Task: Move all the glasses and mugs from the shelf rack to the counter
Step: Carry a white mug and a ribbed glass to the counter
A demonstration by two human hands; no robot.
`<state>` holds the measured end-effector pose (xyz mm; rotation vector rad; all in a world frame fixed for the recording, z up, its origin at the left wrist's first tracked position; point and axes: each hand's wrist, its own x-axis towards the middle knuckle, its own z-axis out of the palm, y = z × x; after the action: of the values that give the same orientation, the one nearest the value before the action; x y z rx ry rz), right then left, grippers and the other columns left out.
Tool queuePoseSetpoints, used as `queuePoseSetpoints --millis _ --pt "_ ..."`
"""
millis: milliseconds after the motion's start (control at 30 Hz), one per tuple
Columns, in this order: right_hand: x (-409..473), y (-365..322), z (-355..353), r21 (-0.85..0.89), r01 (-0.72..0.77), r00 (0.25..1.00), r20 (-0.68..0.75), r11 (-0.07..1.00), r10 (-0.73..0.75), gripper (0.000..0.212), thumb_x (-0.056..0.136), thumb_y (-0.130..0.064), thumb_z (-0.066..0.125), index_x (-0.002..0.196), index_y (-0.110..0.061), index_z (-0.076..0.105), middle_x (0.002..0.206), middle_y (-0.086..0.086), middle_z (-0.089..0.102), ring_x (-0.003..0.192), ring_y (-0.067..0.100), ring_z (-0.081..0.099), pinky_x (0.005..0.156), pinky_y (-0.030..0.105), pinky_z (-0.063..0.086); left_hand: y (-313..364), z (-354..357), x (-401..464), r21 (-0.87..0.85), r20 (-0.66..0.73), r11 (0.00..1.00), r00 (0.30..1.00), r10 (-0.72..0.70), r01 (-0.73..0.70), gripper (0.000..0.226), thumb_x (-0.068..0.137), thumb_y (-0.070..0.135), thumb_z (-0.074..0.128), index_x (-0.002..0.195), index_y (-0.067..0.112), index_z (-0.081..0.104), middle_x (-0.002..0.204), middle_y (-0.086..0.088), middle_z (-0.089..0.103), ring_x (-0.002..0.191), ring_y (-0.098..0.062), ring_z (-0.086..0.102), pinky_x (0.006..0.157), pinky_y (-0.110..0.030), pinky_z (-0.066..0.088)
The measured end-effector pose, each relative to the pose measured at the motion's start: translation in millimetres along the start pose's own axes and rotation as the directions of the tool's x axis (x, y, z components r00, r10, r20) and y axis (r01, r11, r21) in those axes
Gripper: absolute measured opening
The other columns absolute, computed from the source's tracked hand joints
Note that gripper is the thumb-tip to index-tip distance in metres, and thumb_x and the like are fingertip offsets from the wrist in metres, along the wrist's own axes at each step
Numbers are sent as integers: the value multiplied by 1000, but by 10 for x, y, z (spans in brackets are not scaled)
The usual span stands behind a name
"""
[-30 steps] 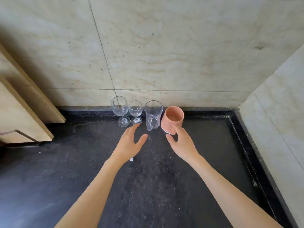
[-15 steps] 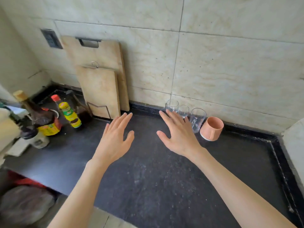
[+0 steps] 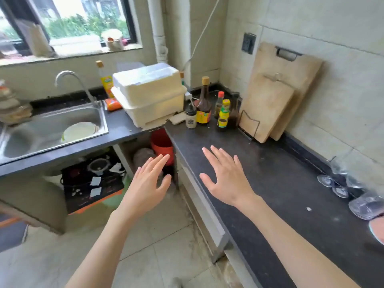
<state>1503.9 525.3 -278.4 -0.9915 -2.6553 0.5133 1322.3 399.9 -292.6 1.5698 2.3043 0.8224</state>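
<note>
Reaching forward with fingers straight and spread, both hands hold nothing: the left hand (image 3: 148,180) hangs over the floor gap at about 6 o'clock of the view's middle, and the right hand (image 3: 225,176) hovers palm down above the dark counter (image 3: 270,183) just to its right. The glasses (image 3: 340,183) stand at 3 o'clock, near the wall at the counter's back edge, blurred, with a glass mug (image 3: 366,205) beside them and a sliver of the pink mug (image 3: 377,230) cut by the frame edge at 4 o'clock. Two wooden cutting boards (image 3: 274,100) lean on the wall at 1 o'clock, with a cluster of sauce bottles (image 3: 214,109) at 12 o'clock. A white plastic box (image 3: 149,94) sits at 11 o'clock, and the steel sink (image 3: 52,129) with its tap lies at 9 o'clock, under the window (image 3: 70,21).
</note>
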Motion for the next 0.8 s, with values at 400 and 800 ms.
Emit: queuePoseSetpoints --millis 400,800 --pt "371 -2795 1010 89 510 848 117 856 -517 68 89 -43 47 147 -29 14 156 1 20 145 19 11 118 47 5 -1647 -1635 -1909 -13 -387 910 837 -387 415 55 92 26 50 143 27 31 151 -1 33 142 -22 22 115 -47 19" --pt "412 -5494 2176 175 693 684 146 699 -715 67 89 -44 47 146 -30 15 156 1 21 144 19 12 118 49 8 -3274 -3220 -3299 -26 -485 810 701 -523 586 53 93 27 46 143 23 29 149 -2 35 139 -21 28 113 -49 25"
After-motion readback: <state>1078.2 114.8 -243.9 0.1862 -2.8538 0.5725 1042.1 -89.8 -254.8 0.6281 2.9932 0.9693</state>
